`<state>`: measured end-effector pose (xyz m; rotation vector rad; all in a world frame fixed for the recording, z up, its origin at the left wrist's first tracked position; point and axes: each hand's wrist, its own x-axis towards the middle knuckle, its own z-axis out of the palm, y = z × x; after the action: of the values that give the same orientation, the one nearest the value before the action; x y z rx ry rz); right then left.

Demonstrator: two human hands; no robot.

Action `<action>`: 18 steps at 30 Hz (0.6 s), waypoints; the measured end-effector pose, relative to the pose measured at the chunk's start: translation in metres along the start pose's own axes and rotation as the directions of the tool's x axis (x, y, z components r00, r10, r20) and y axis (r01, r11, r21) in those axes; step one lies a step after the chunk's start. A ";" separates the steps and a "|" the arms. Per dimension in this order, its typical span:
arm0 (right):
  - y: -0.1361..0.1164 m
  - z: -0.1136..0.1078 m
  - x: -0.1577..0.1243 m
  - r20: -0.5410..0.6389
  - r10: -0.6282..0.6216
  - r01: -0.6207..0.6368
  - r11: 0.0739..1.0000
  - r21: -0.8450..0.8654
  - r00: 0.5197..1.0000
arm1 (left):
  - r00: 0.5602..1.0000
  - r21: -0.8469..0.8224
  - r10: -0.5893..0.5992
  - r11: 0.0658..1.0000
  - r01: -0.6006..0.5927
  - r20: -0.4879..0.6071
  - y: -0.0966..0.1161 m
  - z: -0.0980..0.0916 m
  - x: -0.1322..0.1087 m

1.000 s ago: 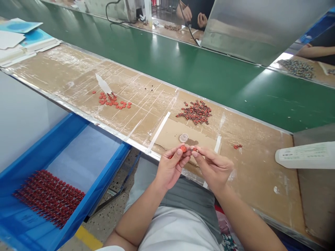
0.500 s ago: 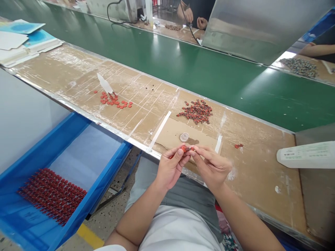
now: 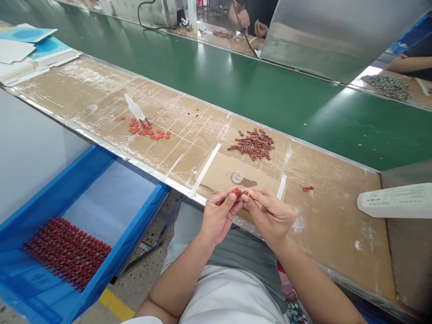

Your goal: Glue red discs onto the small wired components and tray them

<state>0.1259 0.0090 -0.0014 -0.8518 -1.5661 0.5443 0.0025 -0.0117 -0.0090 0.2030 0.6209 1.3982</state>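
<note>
Head view: left hand, right hand closed in, gap gone; left fingers pinch red disc, right fingers pinch small red part, pressed together above cardboard sheet

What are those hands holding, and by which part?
A small red part, pinched at the fingertips of the left hand and right hand; the exact spot is hidden.
</note>
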 end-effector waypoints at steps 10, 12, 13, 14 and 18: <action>-0.001 -0.004 0.002 0.046 -0.080 0.083 0.994 -0.069 0.996 | 0.999 0.068 0.031 0.997 -0.030 -0.011 0.000 -0.003 -0.001; -0.002 -0.006 0.003 0.039 -0.093 0.097 0.990 -0.100 0.995 | 1.000 0.081 0.023 0.996 -0.023 -0.002 0.000 -0.003 -0.001; -0.002 -0.007 0.003 0.035 -0.093 0.096 0.989 -0.112 0.995 | 1.000 0.086 0.020 0.996 -0.021 0.005 0.000 -0.002 -0.001; -0.003 -0.008 0.003 0.031 -0.090 0.093 0.988 -0.123 0.996 | 1.000 0.090 0.018 0.996 -0.019 0.012 -0.001 -0.002 -0.001; -0.003 -0.011 0.004 0.005 -0.082 0.082 0.986 -0.145 0.997 | 1.000 0.112 0.015 0.994 -0.018 0.028 -0.002 0.001 -0.002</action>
<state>0.1358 0.0084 0.0053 -0.8926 -1.6477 0.3742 0.0044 -0.0135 -0.0086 0.3169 0.6779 1.3754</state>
